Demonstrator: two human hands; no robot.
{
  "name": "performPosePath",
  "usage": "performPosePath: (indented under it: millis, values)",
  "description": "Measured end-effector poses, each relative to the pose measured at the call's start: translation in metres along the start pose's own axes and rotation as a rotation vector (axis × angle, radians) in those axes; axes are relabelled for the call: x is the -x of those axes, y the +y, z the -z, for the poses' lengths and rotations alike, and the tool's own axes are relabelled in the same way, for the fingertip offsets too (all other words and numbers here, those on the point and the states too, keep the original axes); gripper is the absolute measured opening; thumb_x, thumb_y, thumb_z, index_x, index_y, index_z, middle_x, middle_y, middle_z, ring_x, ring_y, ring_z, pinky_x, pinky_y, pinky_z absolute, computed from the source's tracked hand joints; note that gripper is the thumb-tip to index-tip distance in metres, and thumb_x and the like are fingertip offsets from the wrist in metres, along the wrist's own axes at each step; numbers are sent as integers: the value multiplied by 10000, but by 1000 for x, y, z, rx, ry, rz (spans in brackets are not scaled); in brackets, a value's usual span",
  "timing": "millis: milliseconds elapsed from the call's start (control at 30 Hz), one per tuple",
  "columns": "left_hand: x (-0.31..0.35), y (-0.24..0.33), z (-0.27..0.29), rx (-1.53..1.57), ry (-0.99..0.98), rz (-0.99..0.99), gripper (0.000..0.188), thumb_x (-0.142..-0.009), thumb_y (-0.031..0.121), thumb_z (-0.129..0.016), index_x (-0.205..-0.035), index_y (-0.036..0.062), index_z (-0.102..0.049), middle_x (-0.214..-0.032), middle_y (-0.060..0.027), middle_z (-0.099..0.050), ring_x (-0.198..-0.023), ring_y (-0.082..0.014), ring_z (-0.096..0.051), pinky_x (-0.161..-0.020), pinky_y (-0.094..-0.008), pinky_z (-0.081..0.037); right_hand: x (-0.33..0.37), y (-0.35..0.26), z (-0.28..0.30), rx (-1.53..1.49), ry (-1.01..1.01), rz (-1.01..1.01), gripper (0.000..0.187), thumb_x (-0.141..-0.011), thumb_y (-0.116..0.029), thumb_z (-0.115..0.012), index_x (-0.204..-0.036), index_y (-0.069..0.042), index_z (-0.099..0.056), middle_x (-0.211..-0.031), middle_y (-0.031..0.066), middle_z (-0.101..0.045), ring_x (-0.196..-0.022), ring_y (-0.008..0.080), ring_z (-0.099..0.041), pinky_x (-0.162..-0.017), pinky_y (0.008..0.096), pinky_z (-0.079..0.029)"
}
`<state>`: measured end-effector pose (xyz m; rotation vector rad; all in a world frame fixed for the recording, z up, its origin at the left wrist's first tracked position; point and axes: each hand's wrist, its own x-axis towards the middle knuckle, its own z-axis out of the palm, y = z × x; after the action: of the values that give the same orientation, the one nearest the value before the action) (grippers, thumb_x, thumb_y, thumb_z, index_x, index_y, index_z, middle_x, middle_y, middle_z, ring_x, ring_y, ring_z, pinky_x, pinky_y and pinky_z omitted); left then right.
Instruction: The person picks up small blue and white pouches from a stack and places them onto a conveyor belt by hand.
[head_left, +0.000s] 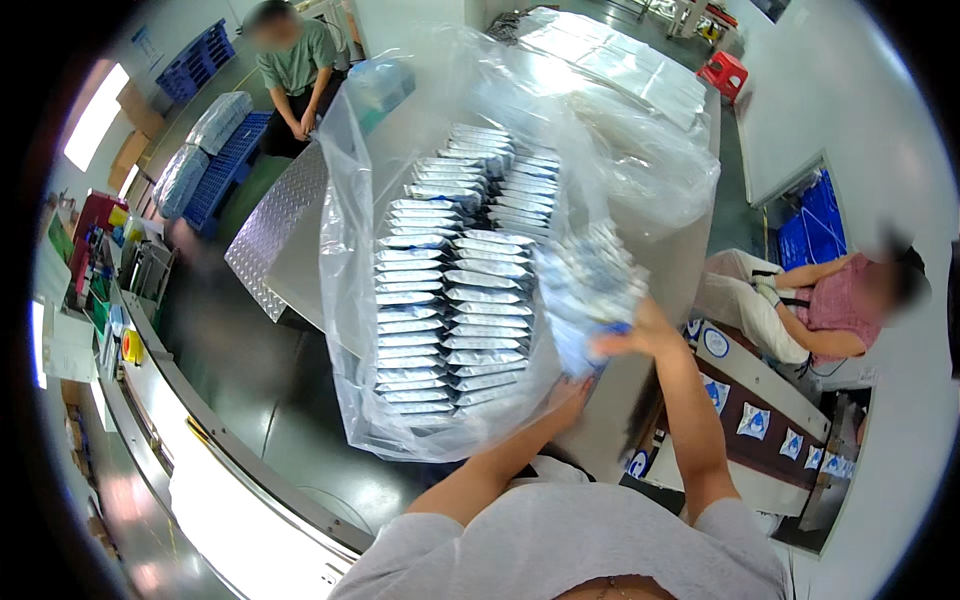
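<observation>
A row of blue-and-white sachets (590, 290), blurred by motion, is held upright at the right side of a large clear plastic bag (345, 250). My right hand (635, 335) is closed around the outer side of this row. Low down at its near end, my left hand (572, 397) grips it too, its fingers partly hidden. Inside the bag, silvery sachets (410, 300) stand packed on edge in two long columns. The bag's mouth spreads wide around them.
A metal table (625, 395) bears the bag, with clear plastic sheets (620, 60) at its far end. To the right, a dark conveyor belt (725, 425) carries single sachets (753, 421) beside a seated person (835, 305). Another person (295, 75) sits at the far left near blue pallets (225, 165).
</observation>
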<state>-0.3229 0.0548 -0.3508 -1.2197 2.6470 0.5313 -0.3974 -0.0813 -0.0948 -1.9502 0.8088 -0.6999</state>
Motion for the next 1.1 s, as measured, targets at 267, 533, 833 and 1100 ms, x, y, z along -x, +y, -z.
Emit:
performPosePath:
  millis: [267, 533, 833, 1100]
  values:
    - [19, 1, -40, 132, 321, 60, 659, -769, 152, -543, -1368, -25, -332, -1471, -128, -276, -1340, -261, -294, -1056, -421, -293, -200, 32, -60, 1126, 130, 121, 942, -570, -455, -794, -1287, -19, -367, -1209, 200, -490, -1108, 332, -482, -917, 452, -363]
    - [21, -2, -36, 205, 365, 40, 699, -717, 125, -594, -1349, -51, -350, -1470, -158, -266, -1343, -281, -288, -1058, -396, -295, -167, 73, -59, 1010, -118, 7, 741, -881, -574, -425, -1365, -18, -343, -1340, 205, -411, -1224, 361, -410, -1011, 533, -285]
    - [3, -15, -35, 255, 228, -26, 876, -691, 299, -684, -1394, -32, -277, -1507, -153, -192, -1365, -264, -264, -1037, -433, -315, 99, 73, -71, 410, 652, -180, 132, -885, -123, -477, -901, 3, -514, -991, 169, -526, -884, 326, -518, -737, 418, -399]
    - [9, -16, 13, 46, 15, -133, 957, -684, 371, -713, -1419, -7, -229, -1524, -143, -130, -1391, -274, -203, -1063, -457, -304, 312, 127, -170, 667, -56, -945, 291, -867, -306, -549, -952, -30, -588, -975, 177, -557, -937, 327, -544, -780, 454, -465]
